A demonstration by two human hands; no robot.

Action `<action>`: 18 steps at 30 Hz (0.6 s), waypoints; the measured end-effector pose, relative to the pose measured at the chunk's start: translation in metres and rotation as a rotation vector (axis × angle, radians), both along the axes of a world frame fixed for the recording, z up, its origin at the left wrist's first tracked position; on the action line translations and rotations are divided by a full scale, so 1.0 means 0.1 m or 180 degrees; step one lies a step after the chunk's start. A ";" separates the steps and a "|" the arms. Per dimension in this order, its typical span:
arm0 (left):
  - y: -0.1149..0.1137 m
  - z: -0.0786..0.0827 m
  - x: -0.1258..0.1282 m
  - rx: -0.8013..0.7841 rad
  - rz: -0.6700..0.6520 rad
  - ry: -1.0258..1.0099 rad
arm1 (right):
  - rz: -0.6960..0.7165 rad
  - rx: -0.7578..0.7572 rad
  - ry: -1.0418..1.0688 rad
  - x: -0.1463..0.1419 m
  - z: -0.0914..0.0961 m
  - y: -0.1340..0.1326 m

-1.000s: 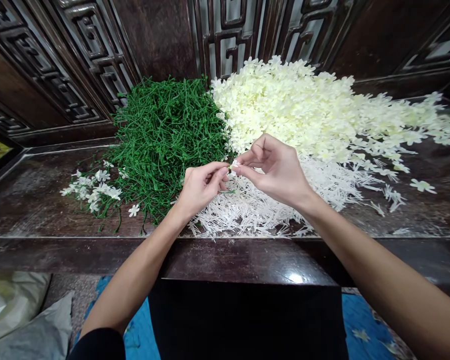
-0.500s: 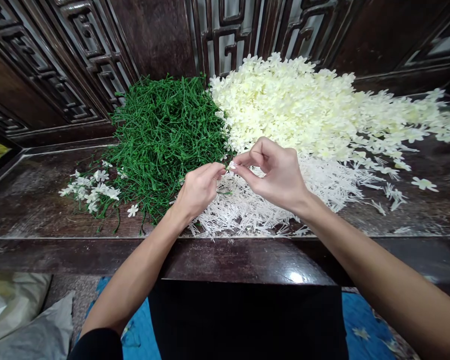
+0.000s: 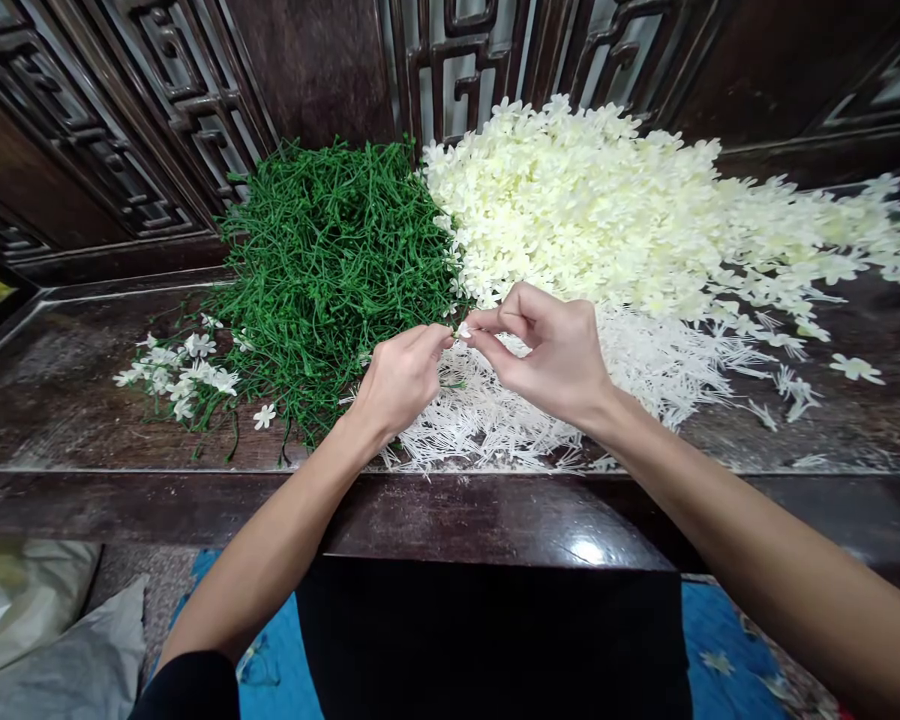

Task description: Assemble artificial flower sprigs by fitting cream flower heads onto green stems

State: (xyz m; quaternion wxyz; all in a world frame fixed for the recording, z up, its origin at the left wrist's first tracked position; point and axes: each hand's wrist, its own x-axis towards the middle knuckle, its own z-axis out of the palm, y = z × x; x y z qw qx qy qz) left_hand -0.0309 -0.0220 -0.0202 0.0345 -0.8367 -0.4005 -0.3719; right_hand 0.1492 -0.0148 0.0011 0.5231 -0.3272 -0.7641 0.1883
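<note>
As the two come together in mid-air, the left hand (image 3: 401, 378) and right hand (image 3: 555, 350) both pinch a small white flower (image 3: 463, 330) between them, over the white stamen pile (image 3: 510, 425). Behind sit the green stem heap (image 3: 330, 260) and cream blossom heap (image 3: 607, 210); flowered sprigs (image 3: 180, 375) lie left on the dark wooden table (image 3: 60, 410).

On a wooden table (image 3: 60, 400), a stem pile (image 3: 330, 250) lies back left, touching a flower heap (image 3: 607, 210) on its right. Stamen sprigs (image 3: 495, 430) spread before the heap, assembled sprays (image 3: 180, 370) left of the stems. Left hand (image 3: 401, 380) and right hand (image 3: 555, 350) meet above the sprigs, a small flower (image 3: 463, 330) between them.
</note>
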 end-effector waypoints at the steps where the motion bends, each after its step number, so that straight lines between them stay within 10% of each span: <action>1: 0.00 0.00 0.00 -0.0024 0.0014 0.0022 | -0.0003 -0.0019 -0.0007 0.00 0.00 0.00; 18: -0.03 0.07 -0.02 -0.0224 0.0217 0.0540 | 0.0216 -0.0310 -0.0041 0.01 0.03 -0.05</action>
